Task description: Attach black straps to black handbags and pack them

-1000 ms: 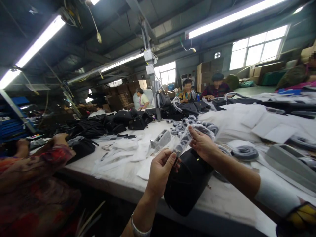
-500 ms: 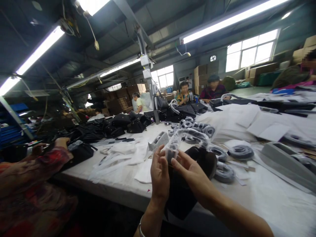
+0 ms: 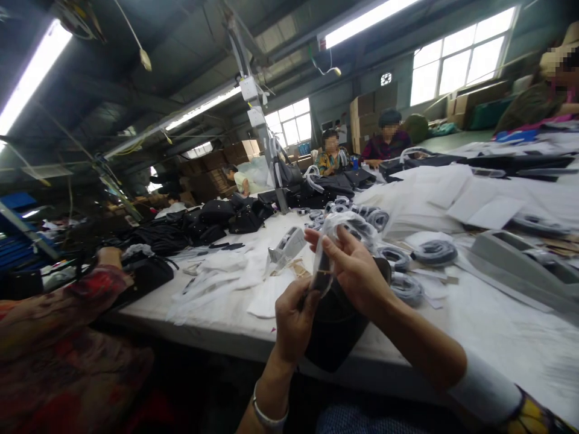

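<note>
A black bag (image 3: 337,334) stands at the table's front edge, partly hidden by my hands. Above it is a dark strap in clear plastic wrap (image 3: 322,272), which loops up and to the right. My left hand (image 3: 295,313), with a bracelet on its wrist, pinches the strap's lower end. My right hand (image 3: 355,265) is higher, its fingers around the plastic-wrapped part. Just beyond my hands lies a grey tape dispenser (image 3: 286,246). Coiled wrapped straps (image 3: 409,289) lie to the right of the bag.
The white table (image 3: 488,337) holds white sheets (image 3: 488,205), a larger grey dispenser (image 3: 525,259) on the right and piled black bags (image 3: 217,214) behind. At the left, a person's patterned sleeve (image 3: 97,286) reaches over the table. Several people sit farther back.
My left hand has moved down and closed on the strap end. My right hand has risen along the plastic wrap. The strap now stands more upright between them, and the view has shifted.
</note>
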The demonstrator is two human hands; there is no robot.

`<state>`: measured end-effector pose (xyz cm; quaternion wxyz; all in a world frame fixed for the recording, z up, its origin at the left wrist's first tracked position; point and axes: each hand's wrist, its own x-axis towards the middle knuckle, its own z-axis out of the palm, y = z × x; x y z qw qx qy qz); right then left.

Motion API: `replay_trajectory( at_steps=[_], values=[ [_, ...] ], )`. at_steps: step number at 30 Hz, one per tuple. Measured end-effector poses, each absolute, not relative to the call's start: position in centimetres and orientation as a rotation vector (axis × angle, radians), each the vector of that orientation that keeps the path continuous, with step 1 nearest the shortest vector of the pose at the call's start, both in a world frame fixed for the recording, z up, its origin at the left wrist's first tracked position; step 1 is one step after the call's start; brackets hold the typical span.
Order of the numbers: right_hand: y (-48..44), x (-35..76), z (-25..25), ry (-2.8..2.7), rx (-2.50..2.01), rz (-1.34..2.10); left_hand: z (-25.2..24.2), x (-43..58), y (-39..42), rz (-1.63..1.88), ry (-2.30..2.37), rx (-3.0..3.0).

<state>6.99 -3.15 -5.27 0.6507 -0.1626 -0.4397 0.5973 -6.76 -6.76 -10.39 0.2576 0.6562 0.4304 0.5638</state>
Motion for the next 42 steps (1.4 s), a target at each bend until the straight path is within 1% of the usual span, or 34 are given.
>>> replay_trajectory(
  at_steps=[3, 6, 10, 14, 21, 28, 34, 42],
  values=[
    [-2.7, 7.4, -5.4, -1.100, -0.387, 1.263, -11.2, -7.6, -6.3, 1.511, 1.174, 1.852],
    [-3.6, 7.9, -7.5, -1.409, -0.568, 1.246, -12.5, -9.2, -6.4, 1.506, 1.221, 1.809],
    [-5.3, 8.0, -11.2, -1.879, -0.827, 1.057, -15.3, -10.3, -8.9, 1.654, 1.424, 1.566],
    [-6.1, 7.5, -12.8, -2.104, -0.907, 0.923, -17.2, -9.7, -12.0, 1.740, 1.527, 1.388],
    [-5.5, 7.3, -13.5, -2.089, -0.990, 0.860, -17.3, -10.1, -12.2, 1.563, 1.426, 1.287],
    [-5.3, 7.5, -13.7, -2.083, -1.055, 0.836, -16.4, -9.7, -11.3, 1.578, 1.321, 1.218],
    [-5.6, 6.8, -13.6, -2.026, -1.201, 0.755, -15.6, -10.3, -11.5, 1.536, 1.326, 1.350],
    [-5.3, 6.8, -13.3, -2.092, -1.249, 0.711, -16.2, -10.5, -11.5, 1.526, 1.328, 1.246]
  ],
)
